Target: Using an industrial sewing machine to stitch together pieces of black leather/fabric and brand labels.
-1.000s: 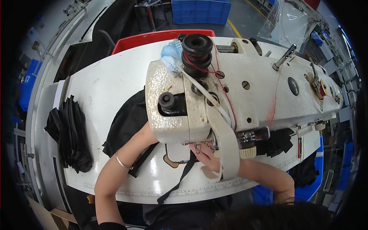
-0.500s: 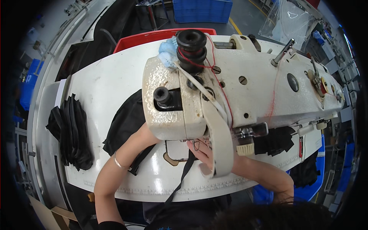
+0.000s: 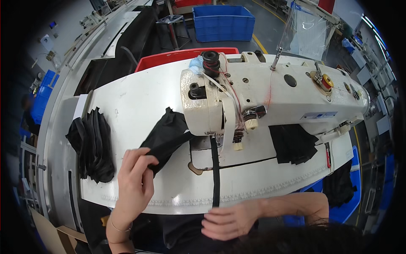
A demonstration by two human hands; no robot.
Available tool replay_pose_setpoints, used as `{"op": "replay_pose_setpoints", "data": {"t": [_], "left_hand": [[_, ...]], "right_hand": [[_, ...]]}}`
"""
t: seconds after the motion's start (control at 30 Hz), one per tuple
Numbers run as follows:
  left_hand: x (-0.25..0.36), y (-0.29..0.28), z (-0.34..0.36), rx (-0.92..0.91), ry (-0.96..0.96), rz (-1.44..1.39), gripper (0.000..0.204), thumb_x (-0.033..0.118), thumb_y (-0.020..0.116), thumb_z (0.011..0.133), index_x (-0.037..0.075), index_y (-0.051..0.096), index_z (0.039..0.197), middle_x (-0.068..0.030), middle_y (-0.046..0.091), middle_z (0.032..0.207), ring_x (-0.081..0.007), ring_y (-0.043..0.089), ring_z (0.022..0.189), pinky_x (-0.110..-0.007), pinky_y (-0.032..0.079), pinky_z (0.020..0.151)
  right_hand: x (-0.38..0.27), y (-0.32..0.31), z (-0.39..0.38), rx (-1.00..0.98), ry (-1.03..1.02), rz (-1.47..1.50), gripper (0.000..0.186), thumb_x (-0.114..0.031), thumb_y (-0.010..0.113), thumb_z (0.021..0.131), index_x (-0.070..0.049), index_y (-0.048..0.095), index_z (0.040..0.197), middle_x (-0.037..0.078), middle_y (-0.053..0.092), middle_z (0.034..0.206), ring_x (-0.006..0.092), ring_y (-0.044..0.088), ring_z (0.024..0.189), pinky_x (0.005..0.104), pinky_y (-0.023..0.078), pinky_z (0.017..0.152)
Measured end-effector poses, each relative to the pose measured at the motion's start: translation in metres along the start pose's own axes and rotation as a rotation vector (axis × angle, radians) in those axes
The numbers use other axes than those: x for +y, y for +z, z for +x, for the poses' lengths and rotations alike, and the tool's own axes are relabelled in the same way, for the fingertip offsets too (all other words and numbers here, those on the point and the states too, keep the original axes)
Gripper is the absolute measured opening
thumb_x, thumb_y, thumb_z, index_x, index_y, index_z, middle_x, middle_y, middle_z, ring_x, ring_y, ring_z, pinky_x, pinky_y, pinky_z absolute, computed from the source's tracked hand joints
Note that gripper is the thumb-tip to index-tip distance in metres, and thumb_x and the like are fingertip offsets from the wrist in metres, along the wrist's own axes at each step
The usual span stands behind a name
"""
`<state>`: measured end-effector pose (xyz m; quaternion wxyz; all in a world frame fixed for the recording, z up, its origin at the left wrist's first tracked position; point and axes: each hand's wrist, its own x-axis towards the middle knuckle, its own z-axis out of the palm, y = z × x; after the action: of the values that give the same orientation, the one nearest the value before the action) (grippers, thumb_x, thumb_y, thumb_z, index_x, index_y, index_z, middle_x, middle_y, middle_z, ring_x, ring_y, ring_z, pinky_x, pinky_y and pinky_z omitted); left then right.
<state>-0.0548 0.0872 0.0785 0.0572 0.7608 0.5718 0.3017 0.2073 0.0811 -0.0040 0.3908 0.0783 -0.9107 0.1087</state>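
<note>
In front of me a white sewing machine stands on a white table, red thread running over its head. A black fabric piece lies left of the needle area, one band of it drawn toward my left hand. The fingers of that hand are curled closed on the fabric's near edge. From under the presser foot a narrow black strip runs straight toward me over the table's front edge. My right hand is closed at the strip's near end; its fingertips are partly hidden.
A stack of black fabric pieces lies at the table's left, and another black stack under the machine arm. Red-handled snips lie at the right. A red bin stands behind the table; a blue crate holds black fabric at right.
My left hand has come back from beside the machine head toward me and left. My right hand has moved from the needle area to the front edge, drawing the strip straight. The view has shifted.
</note>
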Motion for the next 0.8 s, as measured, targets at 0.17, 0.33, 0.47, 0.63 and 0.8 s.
{"op": "replay_pose_setpoints", "data": {"t": [0.17, 0.33, 0.47, 0.63, 0.8], "left_hand": [[0.047, -0.034, 0.057, -0.237, -0.08, -0.173, 0.031, -0.011, 0.042, 0.069, -0.004, 0.061, 0.094, -0.0133, 0.062, 0.094, -0.021, 0.055, 0.067, -0.027, 0.042, 0.06], [0.025, -0.04, 0.066, -0.319, -0.083, -0.173, 0.033, -0.01, 0.042, 0.07, -0.005, 0.062, 0.095, -0.0131, 0.064, 0.094, -0.0222, 0.06, 0.073, -0.028, 0.044, 0.065], [-0.004, -0.037, 0.08, -0.284, -0.043, 0.145, 0.03, -0.009, 0.049, 0.071, -0.002, 0.065, 0.094, -0.011, 0.063, 0.105, -0.0245, 0.06, 0.092, -0.034, 0.044, 0.084], [-0.002, 0.032, 0.047, -0.01, 0.48, 0.168, 0.036, 0.016, 0.069, 0.079, 0.002, 0.061, 0.111, -0.0118, 0.061, 0.104, -0.0284, 0.058, 0.101, -0.044, 0.041, 0.099], [-0.013, 0.06, 0.013, -0.33, -0.033, -0.131, 0.037, 0.02, 0.076, 0.075, -0.001, 0.063, 0.102, -0.0093, 0.058, 0.083, -0.0261, 0.055, 0.076, -0.041, 0.043, 0.069]], "right_hand": [[0.08, 0.027, 0.029, 0.245, 0.784, 0.05, 0.032, -0.006, 0.066, 0.083, 0.005, 0.058, 0.111, 0.018, 0.06, 0.101, 0.0382, 0.058, 0.102, 0.0401, 0.05, 0.084], [0.12, 0.044, 0.038, 0.174, 0.768, 0.06, 0.02, -0.008, 0.067, 0.082, 0.004, 0.059, 0.096, 0.015, 0.058, 0.096, 0.0349, 0.058, 0.091, 0.0407, 0.049, 0.077], [0.094, 0.029, 0.03, 0.133, 0.56, -0.048, 0.016, -0.011, 0.069, 0.08, 0.001, 0.06, 0.084, 0.011, 0.056, 0.085, 0.0276, 0.059, 0.085, 0.0387, 0.048, 0.073], [0.072, 0.028, 0.035, 0.129, 0.651, -0.059, 0.019, -0.019, 0.07, 0.081, -0.002, 0.059, 0.079, 0.007, 0.055, 0.081, 0.025, 0.055, 0.083, 0.0358, 0.046, 0.073], [0.085, 0.019, 0.012, 0.005, 0.847, 0.06, 0.026, -0.015, 0.068, 0.079, 0.002, 0.059, 0.096, 0.017, 0.056, 0.098, 0.0354, 0.053, 0.097, 0.0454, 0.043, 0.089]]}}
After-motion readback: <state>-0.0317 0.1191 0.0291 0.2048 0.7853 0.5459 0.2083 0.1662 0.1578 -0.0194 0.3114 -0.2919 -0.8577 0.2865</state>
